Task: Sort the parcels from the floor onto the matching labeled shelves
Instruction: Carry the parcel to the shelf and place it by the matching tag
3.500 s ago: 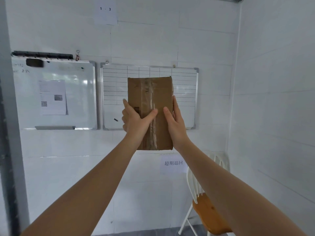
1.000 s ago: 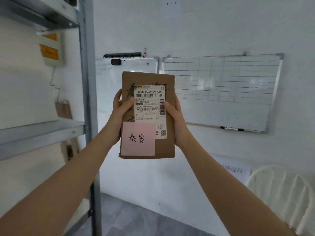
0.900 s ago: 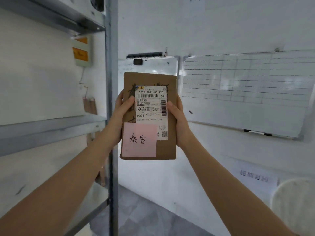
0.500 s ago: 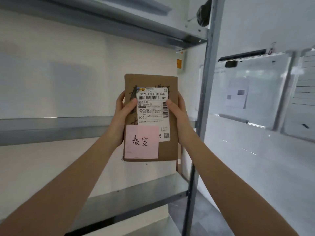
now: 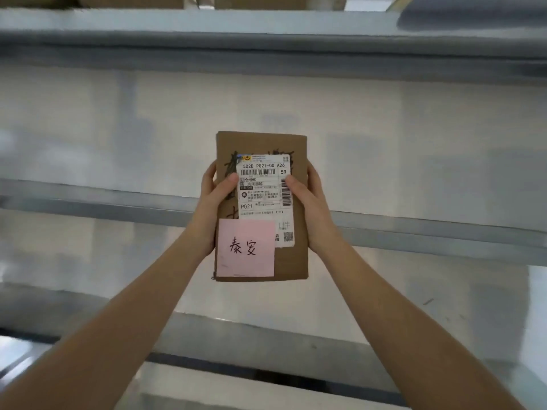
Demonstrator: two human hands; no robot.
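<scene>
The parcel, a flat brown cardboard one, is standing upright in mid-air at the middle of the view, its long axis running vertically and its labelled face turning toward the camera. The left hand is gripping its left edge and the right hand its right edge, fingers curling round onto the front and clamping it between them. A white label is sitting on the upper front, printed right way up, and a pink note (handwritten in black) is overlapping its lower left corner. Behind the parcel, grey metal shelves are running across, blurred. Brown boxes are resting on the top shelf. Nothing is standing between parcel and shelves.
</scene>
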